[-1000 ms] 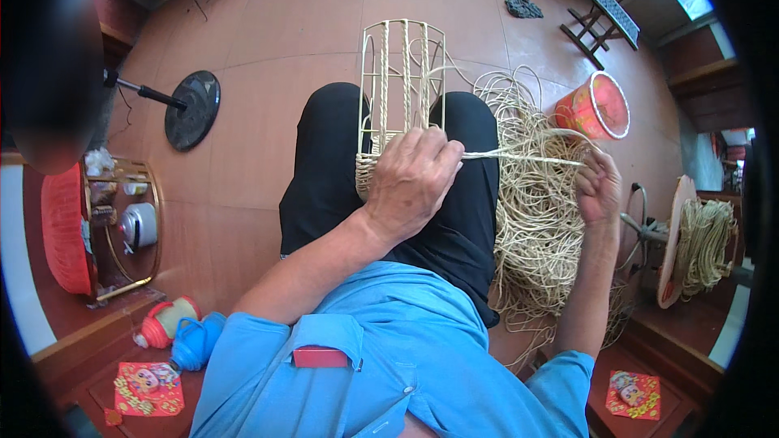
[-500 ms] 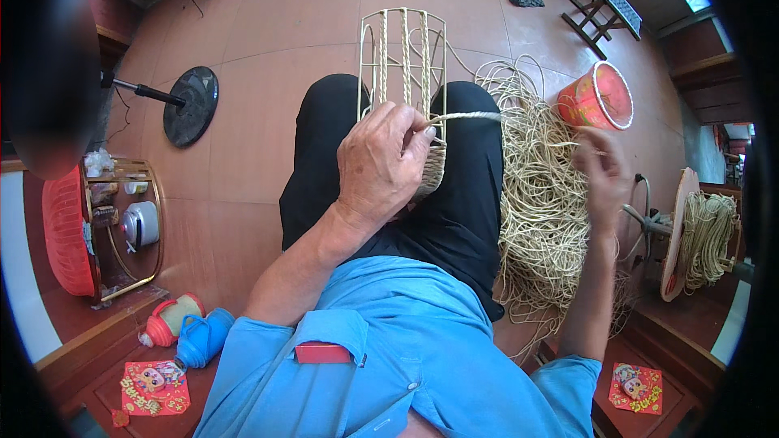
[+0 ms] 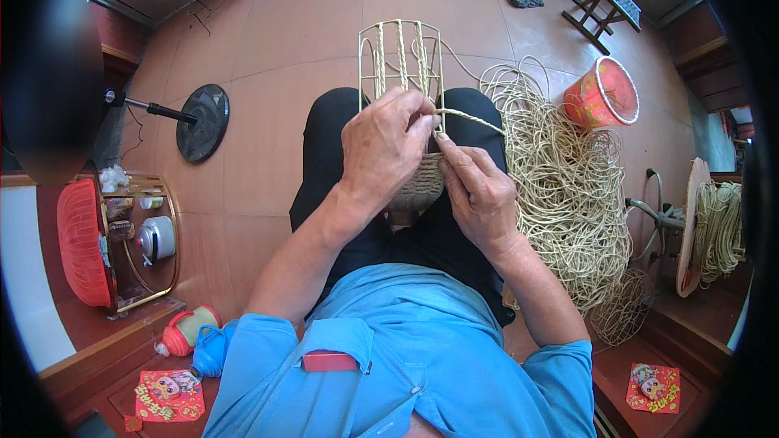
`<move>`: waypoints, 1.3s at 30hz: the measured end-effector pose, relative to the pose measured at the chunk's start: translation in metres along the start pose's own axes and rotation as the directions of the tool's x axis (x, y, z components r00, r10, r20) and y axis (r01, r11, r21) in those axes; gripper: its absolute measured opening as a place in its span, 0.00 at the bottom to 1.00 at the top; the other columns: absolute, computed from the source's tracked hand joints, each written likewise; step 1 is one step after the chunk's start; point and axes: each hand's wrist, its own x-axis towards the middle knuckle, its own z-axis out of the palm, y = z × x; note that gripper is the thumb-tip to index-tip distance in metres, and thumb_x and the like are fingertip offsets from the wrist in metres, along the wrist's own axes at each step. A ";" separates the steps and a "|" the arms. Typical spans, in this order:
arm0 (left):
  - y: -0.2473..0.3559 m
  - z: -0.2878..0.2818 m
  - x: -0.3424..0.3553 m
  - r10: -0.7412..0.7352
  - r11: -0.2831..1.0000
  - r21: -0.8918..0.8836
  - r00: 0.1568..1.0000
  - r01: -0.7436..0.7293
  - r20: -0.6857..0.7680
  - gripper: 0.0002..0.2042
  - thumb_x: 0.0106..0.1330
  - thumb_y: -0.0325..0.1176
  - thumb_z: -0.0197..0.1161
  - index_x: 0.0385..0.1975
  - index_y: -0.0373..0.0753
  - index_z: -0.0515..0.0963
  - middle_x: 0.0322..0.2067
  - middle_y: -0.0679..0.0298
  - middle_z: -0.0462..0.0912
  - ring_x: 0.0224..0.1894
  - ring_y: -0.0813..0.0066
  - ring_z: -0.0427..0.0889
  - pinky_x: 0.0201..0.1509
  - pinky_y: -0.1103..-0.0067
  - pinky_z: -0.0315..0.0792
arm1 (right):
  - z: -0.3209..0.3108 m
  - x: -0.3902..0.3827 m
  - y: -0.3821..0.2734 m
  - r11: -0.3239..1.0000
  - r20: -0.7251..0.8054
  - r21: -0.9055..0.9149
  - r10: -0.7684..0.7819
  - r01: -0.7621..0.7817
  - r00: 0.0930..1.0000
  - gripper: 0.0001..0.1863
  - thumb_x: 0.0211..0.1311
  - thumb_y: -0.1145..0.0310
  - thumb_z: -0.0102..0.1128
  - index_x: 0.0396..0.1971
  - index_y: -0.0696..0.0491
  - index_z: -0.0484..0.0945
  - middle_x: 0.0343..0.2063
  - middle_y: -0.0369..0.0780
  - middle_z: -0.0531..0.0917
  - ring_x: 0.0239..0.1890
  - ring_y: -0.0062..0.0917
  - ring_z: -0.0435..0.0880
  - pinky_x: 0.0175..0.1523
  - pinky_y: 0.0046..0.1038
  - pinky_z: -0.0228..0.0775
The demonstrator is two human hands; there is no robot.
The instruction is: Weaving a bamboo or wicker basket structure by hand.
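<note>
Between my knees stands a long basket frame [image 3: 402, 57] of pale rods, several of them wrapped in twisted cord. Its near part is a woven cord section [image 3: 419, 181]. My left hand [image 3: 381, 142] pinches the cord [image 3: 475, 119] at the right edge of the frame, just above the weave. Right beside it, the fingers of my right hand [image 3: 483, 191] press together at the same edge; what lies between their tips is too small to make out. From there the cord runs right to a big loose heap of cord [image 3: 560, 211] on the floor.
Beyond the heap stands a red bucket [image 3: 600, 93] with a white rim. A cord reel [image 3: 706, 227] is at the far right, a small stool [image 3: 602, 8] at the back right. Leftward are a round black stand base [image 3: 203, 123], a metal rack [image 3: 142, 235] and a blue bottle [image 3: 213, 349].
My right hand has come in from over the cord heap to the frame's right edge, next to my left hand. The cord, held out straight before, now slopes down to the right.
</note>
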 end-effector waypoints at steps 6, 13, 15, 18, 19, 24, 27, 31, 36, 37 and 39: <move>-0.010 0.004 0.034 0.052 0.994 0.099 0.999 -0.052 0.004 0.08 0.71 0.39 0.74 0.41 0.42 0.91 0.36 0.62 0.89 0.37 0.61 0.90 0.44 0.65 0.81 | 0.006 0.001 0.000 1.000 -0.010 -0.018 -0.005 0.005 1.000 0.22 0.71 0.78 0.71 0.64 0.57 0.84 0.40 0.45 0.87 0.38 0.39 0.90 0.43 0.37 0.84; 0.006 0.012 0.043 0.129 0.896 0.429 0.992 -0.111 -0.014 0.08 0.74 0.36 0.69 0.45 0.41 0.82 0.39 0.56 0.90 0.42 0.53 0.93 0.48 0.58 0.84 | 0.010 0.004 0.000 1.000 -0.030 -0.014 -0.024 0.023 0.999 0.23 0.69 0.78 0.72 0.64 0.57 0.84 0.38 0.44 0.86 0.36 0.37 0.89 0.42 0.37 0.83; 0.021 0.007 0.047 -0.187 0.891 0.444 0.967 0.092 0.175 0.10 0.76 0.35 0.65 0.50 0.40 0.76 0.43 0.51 0.91 0.47 0.49 0.93 0.50 0.55 0.84 | 0.011 0.002 0.001 1.000 -0.033 -0.013 -0.016 0.016 0.999 0.23 0.69 0.78 0.72 0.64 0.57 0.85 0.38 0.44 0.86 0.36 0.36 0.89 0.42 0.36 0.83; 0.022 0.007 0.047 -0.248 0.903 0.403 0.945 0.146 0.214 0.12 0.78 0.36 0.63 0.54 0.39 0.75 0.44 0.47 0.91 0.50 0.47 0.93 0.52 0.54 0.83 | 0.012 0.001 0.003 1.000 -0.056 0.002 -0.012 0.012 0.998 0.23 0.68 0.78 0.73 0.63 0.56 0.85 0.38 0.44 0.87 0.36 0.36 0.90 0.42 0.36 0.83; 0.017 0.007 0.045 -0.249 0.903 0.403 0.945 0.147 0.212 0.12 0.78 0.36 0.63 0.54 0.39 0.75 0.44 0.47 0.91 0.50 0.47 0.93 0.52 0.54 0.83 | 0.013 0.001 0.003 1.000 -0.068 0.000 -0.020 0.020 0.998 0.23 0.68 0.78 0.74 0.63 0.56 0.86 0.38 0.44 0.87 0.37 0.35 0.90 0.42 0.35 0.84; -0.007 0.005 0.025 0.014 0.993 0.116 0.997 -0.022 0.073 0.17 0.79 0.33 0.63 0.64 0.40 0.77 0.43 0.48 0.91 0.49 0.46 0.92 0.51 0.56 0.83 | 0.017 0.000 0.005 1.000 -0.090 0.014 -0.027 0.028 0.996 0.22 0.67 0.77 0.75 0.62 0.55 0.87 0.39 0.43 0.88 0.36 0.35 0.91 0.42 0.34 0.84; -0.005 -0.003 0.010 0.056 0.998 -0.003 0.998 -0.056 0.012 0.19 0.77 0.27 0.64 0.66 0.41 0.78 0.44 0.50 0.90 0.46 0.48 0.91 0.49 0.58 0.83 | 0.018 -0.001 0.007 0.999 -0.105 0.030 -0.015 0.018 0.994 0.22 0.67 0.78 0.75 0.61 0.55 0.88 0.38 0.43 0.88 0.36 0.34 0.90 0.41 0.34 0.84; -0.012 -0.002 -0.024 0.126 0.992 -0.012 0.985 -0.128 -0.121 0.21 0.75 0.22 0.64 0.67 0.42 0.79 0.43 0.51 0.88 0.43 0.49 0.90 0.47 0.60 0.82 | 0.017 -0.001 0.006 0.999 -0.099 0.054 0.008 -0.003 0.995 0.21 0.67 0.79 0.75 0.60 0.54 0.88 0.38 0.42 0.88 0.35 0.33 0.90 0.40 0.33 0.84; -0.008 -0.001 -0.047 0.193 0.980 -0.006 0.964 -0.197 -0.181 0.23 0.73 0.18 0.64 0.67 0.43 0.79 0.47 0.53 0.88 0.45 0.50 0.89 0.48 0.61 0.82 | 0.016 -0.001 0.004 0.996 -0.089 0.086 0.025 -0.018 0.996 0.19 0.67 0.79 0.74 0.57 0.54 0.89 0.38 0.42 0.88 0.35 0.33 0.90 0.40 0.33 0.84; -0.009 0.001 -0.048 0.228 0.972 -0.010 0.954 -0.234 -0.194 0.23 0.73 0.18 0.65 0.67 0.43 0.80 0.48 0.53 0.88 0.45 0.50 0.89 0.48 0.62 0.83 | 0.016 -0.001 0.004 0.995 -0.089 0.098 0.036 -0.027 0.995 0.18 0.67 0.79 0.74 0.56 0.54 0.89 0.38 0.42 0.88 0.35 0.33 0.90 0.40 0.33 0.84; -0.013 -0.003 -0.054 0.261 0.965 0.035 0.947 -0.259 -0.187 0.22 0.74 0.18 0.65 0.67 0.43 0.80 0.47 0.53 0.88 0.44 0.52 0.89 0.47 0.63 0.83 | 0.015 -0.001 0.005 0.994 -0.089 0.106 0.047 -0.037 0.995 0.16 0.68 0.79 0.74 0.55 0.54 0.89 0.38 0.42 0.88 0.34 0.33 0.90 0.40 0.33 0.84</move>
